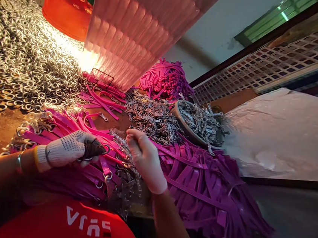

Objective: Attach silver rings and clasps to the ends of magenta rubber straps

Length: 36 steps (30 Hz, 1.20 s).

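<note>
My left hand (72, 147), in a white dotted glove with dark fingertips, is closed above a heap of pink straps (67, 179). A metal ring (106, 150) sticks out at its fingertips; whatever else lies in the palm is hidden. To its right my right hand (147, 161) wears a plain white glove, with thumb and fingers drawn together. Anything between those fingers is too small or covered to make out. Below and between the hands, another metal ring (108, 175) hangs at a strap's end. Loose metal chain pieces (132, 180) lie beside the right wrist.
A big pile of metal rings (26, 56) covers the left under a red lamp (68, 13). A corrugated translucent sheet (134, 29) slants down behind. A bowl (185, 125) of chain pieces sits amid purple straps (203, 184). White plastic sheeting (285, 132) lies at right.
</note>
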Tool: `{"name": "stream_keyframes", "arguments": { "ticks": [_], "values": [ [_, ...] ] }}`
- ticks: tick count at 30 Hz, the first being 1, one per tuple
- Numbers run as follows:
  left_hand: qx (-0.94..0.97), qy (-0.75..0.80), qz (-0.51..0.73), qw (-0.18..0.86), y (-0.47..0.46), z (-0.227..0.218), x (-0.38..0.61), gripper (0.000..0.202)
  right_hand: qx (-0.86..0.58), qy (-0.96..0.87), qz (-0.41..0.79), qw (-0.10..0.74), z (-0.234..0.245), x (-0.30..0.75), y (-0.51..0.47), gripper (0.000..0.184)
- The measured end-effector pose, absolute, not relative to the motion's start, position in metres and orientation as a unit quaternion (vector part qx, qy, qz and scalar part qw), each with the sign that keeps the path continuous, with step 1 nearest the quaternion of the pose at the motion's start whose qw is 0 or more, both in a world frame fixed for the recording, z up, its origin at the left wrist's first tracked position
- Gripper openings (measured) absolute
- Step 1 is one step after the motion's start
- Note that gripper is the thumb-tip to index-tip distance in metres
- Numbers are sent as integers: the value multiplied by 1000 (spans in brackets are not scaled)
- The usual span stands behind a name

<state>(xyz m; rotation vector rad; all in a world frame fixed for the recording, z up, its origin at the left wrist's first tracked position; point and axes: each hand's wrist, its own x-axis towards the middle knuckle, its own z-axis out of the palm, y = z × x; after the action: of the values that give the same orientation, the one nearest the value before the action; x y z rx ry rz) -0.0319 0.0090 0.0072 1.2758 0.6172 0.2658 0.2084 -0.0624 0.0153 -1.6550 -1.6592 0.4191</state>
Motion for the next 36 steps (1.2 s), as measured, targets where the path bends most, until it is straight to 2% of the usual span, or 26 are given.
{"name": "stream_keyframes", "arguments": {
  "ticks": [4,6,11,15,18,21,23,25,28,31,34,36],
  "values": [
    [656,265,136,694,7,4,-33,15,-562,-763,197,253,35,171,-64,31],
    [657,262,145,692,8,6,-34,13,-536,-784,214,228,37,168,-62,30],
    [581,247,131,765,10,17,-35,19,-517,-750,266,316,30,179,-51,29],
    [586,249,131,760,11,10,-29,21,-472,-787,258,302,22,175,-50,29],
    [607,288,150,726,12,1,-27,26,-509,-776,208,310,18,169,-53,23],
    [628,303,145,702,13,0,-27,32,-549,-787,118,253,17,168,-56,25],
    [643,292,123,697,13,2,-27,28,-550,-807,67,203,18,169,-57,27],
    [634,281,109,713,13,6,-26,19,-550,-814,18,186,18,167,-59,29],
    [571,289,135,757,14,16,-21,10,-581,-778,-58,233,14,161,-63,28],
    [537,297,154,774,17,29,-9,9,-616,-738,-82,264,9,160,-68,33],
    [563,286,123,766,32,41,11,11,-639,-718,-114,252,5,172,-69,38],
    [618,276,67,733,54,43,31,10,-663,-688,-72,285,2,187,-65,35]
  ]
}}
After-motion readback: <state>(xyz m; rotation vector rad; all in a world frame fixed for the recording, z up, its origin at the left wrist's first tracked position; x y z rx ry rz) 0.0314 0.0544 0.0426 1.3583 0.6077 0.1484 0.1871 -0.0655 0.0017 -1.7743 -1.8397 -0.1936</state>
